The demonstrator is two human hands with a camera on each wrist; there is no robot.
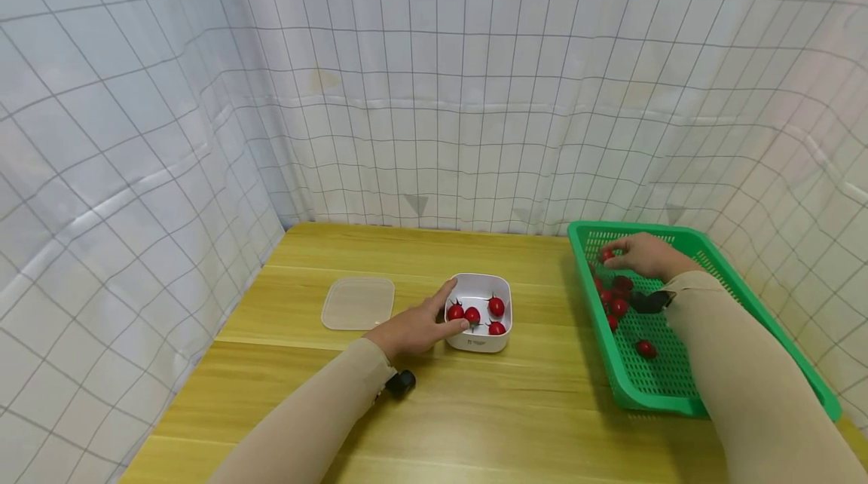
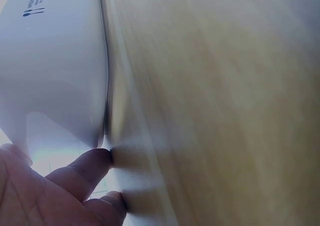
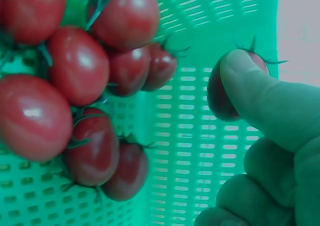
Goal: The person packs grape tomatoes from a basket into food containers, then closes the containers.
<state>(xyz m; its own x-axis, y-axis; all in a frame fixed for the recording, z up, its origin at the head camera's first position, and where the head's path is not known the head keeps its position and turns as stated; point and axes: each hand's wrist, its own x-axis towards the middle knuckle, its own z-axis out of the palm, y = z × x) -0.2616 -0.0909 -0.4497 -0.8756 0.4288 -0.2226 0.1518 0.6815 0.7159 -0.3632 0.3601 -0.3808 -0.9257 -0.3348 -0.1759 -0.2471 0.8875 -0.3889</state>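
In the head view my left hand (image 1: pixel 418 326) rests against the left side of a white plastic box (image 1: pixel 478 342), its thumb over the near rim and its index finger along the wall. Several cherry tomatoes (image 1: pixel 496 307) with green stems lie inside the box. The left wrist view shows the box wall (image 2: pixel 55 61) close up, with fingertips (image 2: pixel 97 158) near its base. Over the far left part of a green basket (image 1: pixel 618 375), my right hand (image 1: pixel 647 254) pinches a cherry tomato (image 3: pixel 222 93) between thumb and fingers. More tomatoes (image 3: pixel 80 66) lie in the basket below it.
A flat translucent lid (image 1: pixel 358 303) lies on the wooden table (image 1: pixel 434 424), left of the box. One tomato (image 1: pixel 646 349) sits apart in the nearer half of the basket. Checked curtains (image 1: pixel 434 92) enclose the table's back and sides.
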